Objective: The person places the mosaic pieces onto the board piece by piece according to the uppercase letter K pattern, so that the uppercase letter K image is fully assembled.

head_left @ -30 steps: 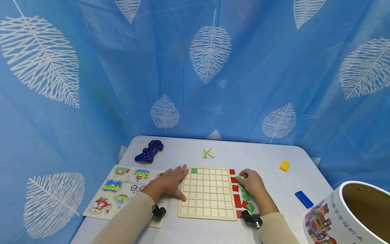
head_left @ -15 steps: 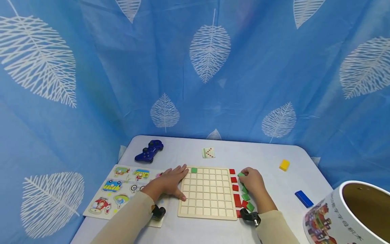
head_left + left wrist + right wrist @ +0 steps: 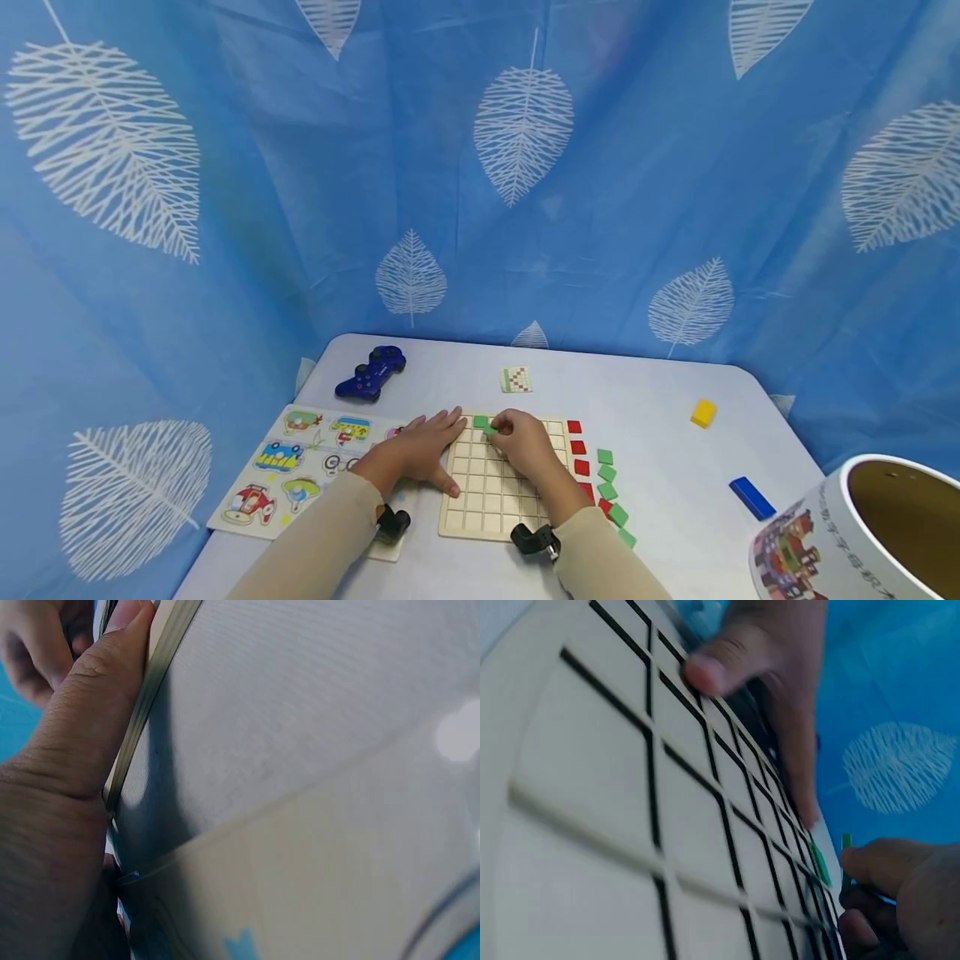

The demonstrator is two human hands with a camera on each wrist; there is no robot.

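On the white desk (image 3: 630,387), a blue block (image 3: 752,498) lies just left of a printed white tub (image 3: 832,529), and a yellow block (image 3: 703,413) lies farther behind the tub. Well to the tub's left lie a picture puzzle board (image 3: 311,467) and, farther back, a dark blue game controller (image 3: 371,373). A leaf-patterned blue curtain (image 3: 607,233) hangs behind the tub.

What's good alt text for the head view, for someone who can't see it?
A right hand pinches a green tile over a grid board, and a left hand rests on the board's left edge. Red tiles and more green tiles lie to the right; a puzzle, gamepad, card, yellow block, blue block and tub sit around.
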